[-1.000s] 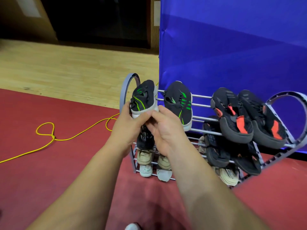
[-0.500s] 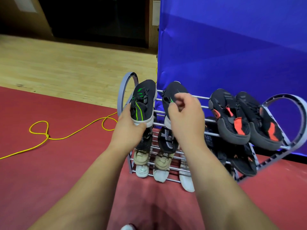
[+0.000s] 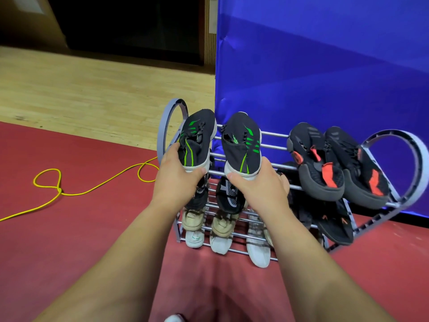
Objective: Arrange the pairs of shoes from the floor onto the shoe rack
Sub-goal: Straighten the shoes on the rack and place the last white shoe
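Left hand [image 3: 180, 175] has thumb and fingers curled round the heel of the left green-striped shoe [image 3: 197, 140]; right hand [image 3: 260, 184] grips the heel of the right green-striped shoe [image 3: 241, 145] the same way. Both shoes sit side by side, toes pointing away, on the top tier at the left end of the shoe rack [image 3: 274, 135]. A black-and-red pair [image 3: 315, 163] is further right on that tier, with beige shoes [image 3: 192, 219] and white shoes [image 3: 257, 249] on lower tiers. Yellow cable [image 3: 92, 191] lies on the floor to the left, blue panel [image 3: 325, 66] behind the rack.
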